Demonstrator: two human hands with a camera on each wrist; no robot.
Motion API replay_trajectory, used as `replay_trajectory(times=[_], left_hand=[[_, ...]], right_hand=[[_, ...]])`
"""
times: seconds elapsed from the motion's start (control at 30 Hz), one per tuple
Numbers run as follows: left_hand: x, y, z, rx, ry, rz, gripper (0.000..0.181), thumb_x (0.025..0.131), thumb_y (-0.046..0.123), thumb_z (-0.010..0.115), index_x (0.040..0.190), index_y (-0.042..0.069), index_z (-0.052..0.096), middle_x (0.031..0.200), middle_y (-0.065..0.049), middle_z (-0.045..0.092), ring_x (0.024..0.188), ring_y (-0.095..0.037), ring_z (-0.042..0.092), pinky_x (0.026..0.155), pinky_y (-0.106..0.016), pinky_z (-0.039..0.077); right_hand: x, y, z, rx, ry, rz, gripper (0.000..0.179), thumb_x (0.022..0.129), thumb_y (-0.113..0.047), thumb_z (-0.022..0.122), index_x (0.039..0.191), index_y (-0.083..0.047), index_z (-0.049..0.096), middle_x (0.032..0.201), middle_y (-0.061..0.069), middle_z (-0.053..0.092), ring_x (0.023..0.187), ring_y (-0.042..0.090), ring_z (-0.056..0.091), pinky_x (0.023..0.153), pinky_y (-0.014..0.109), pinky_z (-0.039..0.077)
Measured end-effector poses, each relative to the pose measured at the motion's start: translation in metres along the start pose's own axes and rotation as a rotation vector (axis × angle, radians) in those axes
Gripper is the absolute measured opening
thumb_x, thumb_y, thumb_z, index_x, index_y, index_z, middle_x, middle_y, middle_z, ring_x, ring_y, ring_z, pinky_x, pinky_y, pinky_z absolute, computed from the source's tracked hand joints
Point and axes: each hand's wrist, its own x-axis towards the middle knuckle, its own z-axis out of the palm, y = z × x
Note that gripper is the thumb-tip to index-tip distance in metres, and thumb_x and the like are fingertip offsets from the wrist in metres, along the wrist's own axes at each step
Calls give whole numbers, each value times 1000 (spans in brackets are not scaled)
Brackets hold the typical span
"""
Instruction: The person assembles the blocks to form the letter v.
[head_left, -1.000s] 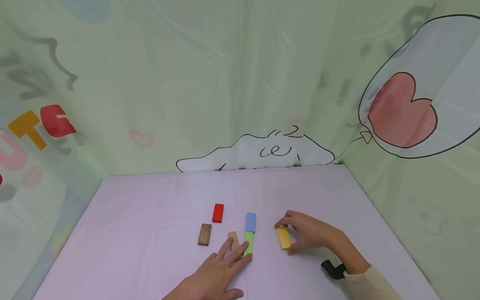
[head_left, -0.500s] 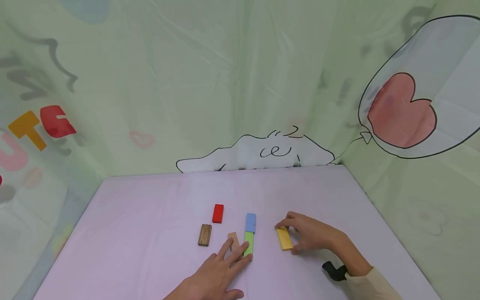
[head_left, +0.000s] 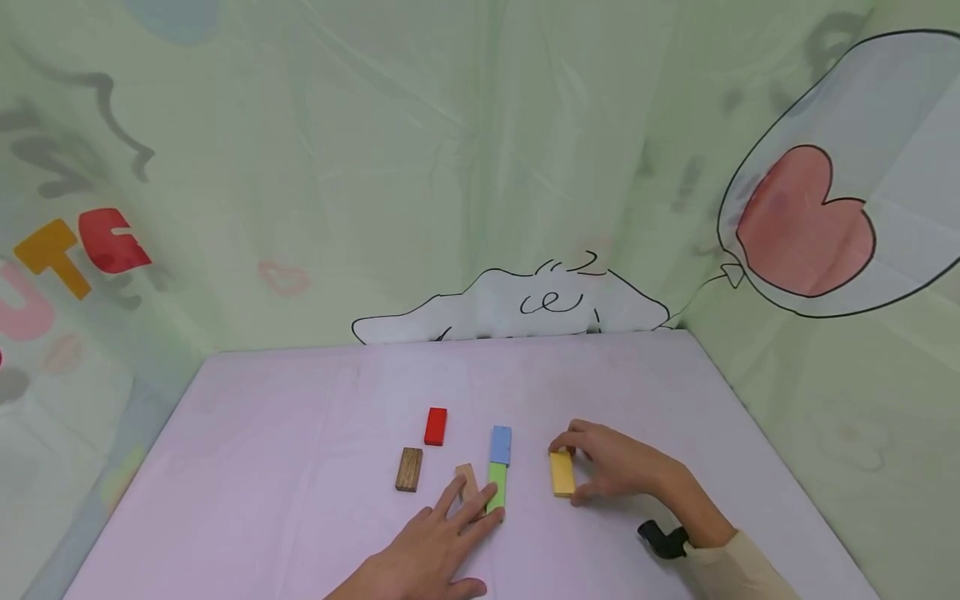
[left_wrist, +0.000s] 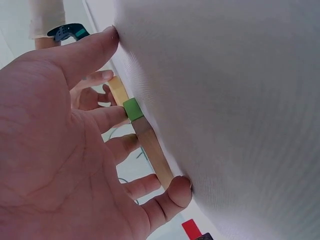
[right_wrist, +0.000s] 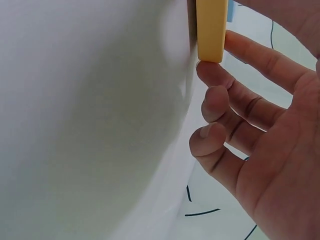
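In the head view my right hand (head_left: pixel 618 462) grips a yellow wooden block (head_left: pixel 562 475) lengthwise, fingers at its far end and thumb at its near right corner. The right wrist view shows that block (right_wrist: pixel 211 30) with fingertips against its end and side. My left hand (head_left: pixel 435 546) lies with spread, fairly straight fingers on a light wood block (head_left: pixel 467 478) and a green block (head_left: pixel 498 473), partly covering both. A blue block (head_left: pixel 501 445) sits end to end with the green one. In the left wrist view the fingers touch the green block (left_wrist: pixel 133 109) and the light wood block (left_wrist: pixel 154 152).
Left of the hands lie a dark brown block (head_left: pixel 408 469) and a red block (head_left: pixel 436 426), apart from each other. A pale cloth covers the table (head_left: pixel 300 417). Printed curtains (head_left: pixel 375 167) stand along its back and sides. A black band (head_left: pixel 663 540) is on my right wrist.
The yellow block has shifted slightly left and turned straighter, with the right thumb now closer to its near corner than half a second ago. My left hand and the other blocks stay put.
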Motion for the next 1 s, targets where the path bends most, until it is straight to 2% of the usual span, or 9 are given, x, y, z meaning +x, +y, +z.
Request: replay_trajectory(times=[0.17, 0.43, 0.67, 1.0], left_hand=[[0, 0, 0, 0, 3, 2, 86, 95, 67, 64, 167, 40, 27, 180, 13, 9, 164, -35, 21, 101, -56, 59], [-2, 0, -2, 0, 3, 0, 84, 96, 66, 64, 167, 38, 28, 180, 13, 9, 164, -35, 19, 101, -54, 59], [-1, 1, -3, -12, 9, 2, 84, 96, 65, 65, 167, 38, 30, 180, 12, 10, 164, -36, 20, 100, -54, 60], [-1, 0, -3, -6, 4, 6, 84, 96, 66, 65, 167, 39, 29, 180, 12, 10, 163, -36, 22, 99, -53, 60]], right_hand=[[7, 2, -2, 2, 23, -10, 64, 74, -40, 97, 129, -21, 71, 106, -8, 59, 91, 11, 53, 76, 25, 49], [22, 9, -5, 65, 77, -35, 65, 74, -41, 97, 130, -20, 70, 105, -6, 62, 86, 13, 52, 72, 22, 46], [35, 15, -5, 75, 99, -65, 64, 76, -39, 96, 130, -18, 69, 105, -3, 63, 86, 13, 52, 73, 22, 47], [50, 17, -12, 67, 118, -61, 65, 77, -37, 95, 132, -16, 68, 107, 1, 64, 85, 15, 53, 72, 22, 46]])
